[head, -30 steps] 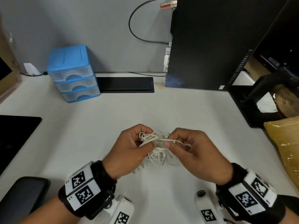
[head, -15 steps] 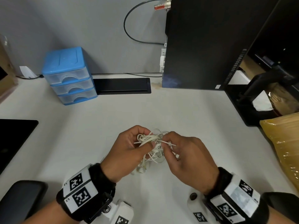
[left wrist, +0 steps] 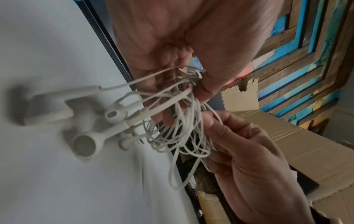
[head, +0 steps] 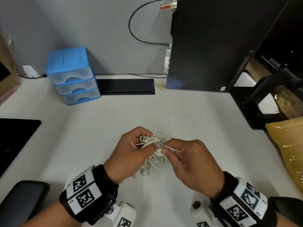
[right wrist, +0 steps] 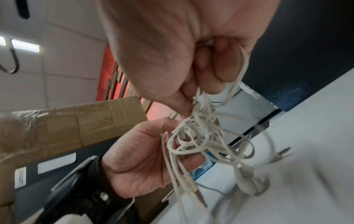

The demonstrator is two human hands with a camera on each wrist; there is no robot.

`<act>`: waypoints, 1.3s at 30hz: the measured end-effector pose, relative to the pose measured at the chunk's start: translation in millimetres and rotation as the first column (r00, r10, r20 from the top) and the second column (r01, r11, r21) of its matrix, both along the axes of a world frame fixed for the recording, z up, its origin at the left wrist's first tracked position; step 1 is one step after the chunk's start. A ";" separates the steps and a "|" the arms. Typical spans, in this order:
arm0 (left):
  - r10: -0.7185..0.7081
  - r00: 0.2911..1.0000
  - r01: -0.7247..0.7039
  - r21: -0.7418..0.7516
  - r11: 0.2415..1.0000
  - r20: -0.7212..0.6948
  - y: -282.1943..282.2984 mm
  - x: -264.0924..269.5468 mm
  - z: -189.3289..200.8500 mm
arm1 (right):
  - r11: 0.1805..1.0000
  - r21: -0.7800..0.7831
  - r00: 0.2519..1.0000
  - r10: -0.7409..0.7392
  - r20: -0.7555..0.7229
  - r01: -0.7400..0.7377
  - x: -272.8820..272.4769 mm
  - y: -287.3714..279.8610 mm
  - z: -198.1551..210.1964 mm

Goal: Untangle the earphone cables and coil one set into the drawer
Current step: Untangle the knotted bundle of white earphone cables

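Note:
A knot of white earphone cables (head: 155, 149) hangs between both hands just above the white desk (head: 196, 122). My left hand (head: 131, 151) grips the top of the tangle (left wrist: 180, 121) with curled fingers. My right hand (head: 185, 159) pinches a strand and a small white piece at the knot's right side (right wrist: 199, 133). Earbuds (left wrist: 90, 144) and a jack plug (right wrist: 283, 151) dangle below, near the desk. The blue three-drawer box (head: 72, 76) stands at the back left, all drawers closed.
A black computer tower (head: 209, 43) and a monitor stand (head: 255, 102) occupy the back right. A black cable-slot cover (head: 126, 86) lies behind. A yellow padded bag (head: 288, 148) lies at right, a black pad (head: 14, 138) at left, cardboard boxes (right wrist: 67, 124) beyond.
The right hand has shifted from drawing a strand sideways to pinching in close at the knot. The tangle has bunched up and hangs lower between the hands.

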State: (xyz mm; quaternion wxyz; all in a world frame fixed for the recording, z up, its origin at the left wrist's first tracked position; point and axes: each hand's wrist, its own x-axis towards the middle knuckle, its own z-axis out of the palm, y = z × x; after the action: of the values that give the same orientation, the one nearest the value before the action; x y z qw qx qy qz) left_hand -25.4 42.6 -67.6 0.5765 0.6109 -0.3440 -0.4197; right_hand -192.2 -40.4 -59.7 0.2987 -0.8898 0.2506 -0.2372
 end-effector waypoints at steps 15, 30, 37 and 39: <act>-0.160 0.984 0.163 0.035 0.986 -0.083 2.4 -0.5 -2.5 | 0.828 0.557 0.938 -0.147 0.315 -0.057 6.1 -2.4 10.0; -0.141 0.978 0.154 0.073 0.985 -0.151 -0.2 4.2 -3.9 | 0.834 0.533 0.915 -0.316 0.252 0.142 -1.4 -26.1 20.3; -0.033 0.986 0.045 0.073 0.996 -0.162 -3.0 12.1 -6.5 | 0.939 0.338 0.997 -0.071 0.035 0.055 -17.2 -44.0 33.7; -0.006 0.984 0.019 0.072 0.997 -0.177 -3.7 13.0 -6.9 | 0.974 0.217 0.998 -0.048 -0.046 0.057 -19.9 -46.8 31.4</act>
State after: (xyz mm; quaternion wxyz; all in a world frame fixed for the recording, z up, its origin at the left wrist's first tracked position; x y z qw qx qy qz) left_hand -12.5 38.9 -74.5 0.5793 0.5899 -0.2794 -0.4882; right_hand -212.1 -87.2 -28.3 0.3830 -0.8493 0.3048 -0.1980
